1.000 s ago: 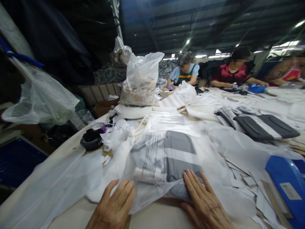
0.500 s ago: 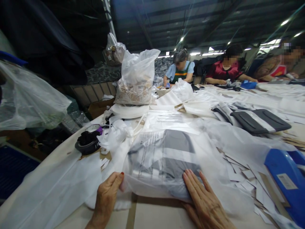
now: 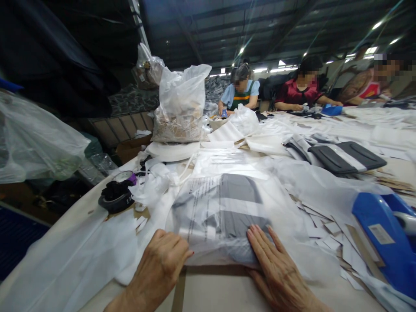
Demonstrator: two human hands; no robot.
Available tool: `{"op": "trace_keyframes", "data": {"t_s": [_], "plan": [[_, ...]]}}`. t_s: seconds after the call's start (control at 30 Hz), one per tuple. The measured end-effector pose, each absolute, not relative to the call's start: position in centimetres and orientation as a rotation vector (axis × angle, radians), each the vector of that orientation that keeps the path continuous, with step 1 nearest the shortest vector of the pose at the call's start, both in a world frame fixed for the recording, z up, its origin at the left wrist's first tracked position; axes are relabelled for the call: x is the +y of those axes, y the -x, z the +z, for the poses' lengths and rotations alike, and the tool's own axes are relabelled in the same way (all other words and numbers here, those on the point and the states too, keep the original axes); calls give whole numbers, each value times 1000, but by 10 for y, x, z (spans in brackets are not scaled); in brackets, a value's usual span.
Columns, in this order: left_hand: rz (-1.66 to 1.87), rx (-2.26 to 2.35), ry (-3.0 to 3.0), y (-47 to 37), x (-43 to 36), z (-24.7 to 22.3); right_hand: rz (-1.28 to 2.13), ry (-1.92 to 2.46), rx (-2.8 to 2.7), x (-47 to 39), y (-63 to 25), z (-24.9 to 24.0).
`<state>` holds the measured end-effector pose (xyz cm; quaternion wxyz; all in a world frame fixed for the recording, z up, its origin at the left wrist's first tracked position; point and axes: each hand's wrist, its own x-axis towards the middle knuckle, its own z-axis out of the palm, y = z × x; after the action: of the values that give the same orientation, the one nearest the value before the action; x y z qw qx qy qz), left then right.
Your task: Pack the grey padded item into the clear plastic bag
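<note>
Clear plastic bag (image 3: 224,208): thin glossy film, lightly wrinkled, printed black text on its left half; holds a matt grey cloth piece with a pale stripe.
Behind it, a tall plastic sack (image 3: 182,104): cloudy, crinkled film over beige scraps.
Left of the bag, white sheeting (image 3: 74,255): soft, matt, non-woven look.
Right of the bag, paper offcuts (image 3: 328,242): flat, matt white; beyond them a blue tool (image 3: 383,238): smooth, glossy hard plastic.
Table (image 3: 214,294): smooth, matt beige.
</note>
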<state>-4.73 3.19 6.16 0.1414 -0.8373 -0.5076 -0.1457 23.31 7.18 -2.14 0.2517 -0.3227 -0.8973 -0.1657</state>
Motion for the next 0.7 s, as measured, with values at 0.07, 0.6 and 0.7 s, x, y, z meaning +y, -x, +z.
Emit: {"op": "trace_keyframes", "data": {"t_s": [0.07, 0.6, 0.7], "plan": [[-462, -1447, 2377, 42, 35, 61, -440, 884, -2439, 71, -234, -22], [-726, -2095, 2474, 45, 64, 52, -248, 933, -2433, 69, -230, -17], [-689, -2061, 2422, 48, 65, 50, -68, 932, -2502, 67, -238, 3]]}}
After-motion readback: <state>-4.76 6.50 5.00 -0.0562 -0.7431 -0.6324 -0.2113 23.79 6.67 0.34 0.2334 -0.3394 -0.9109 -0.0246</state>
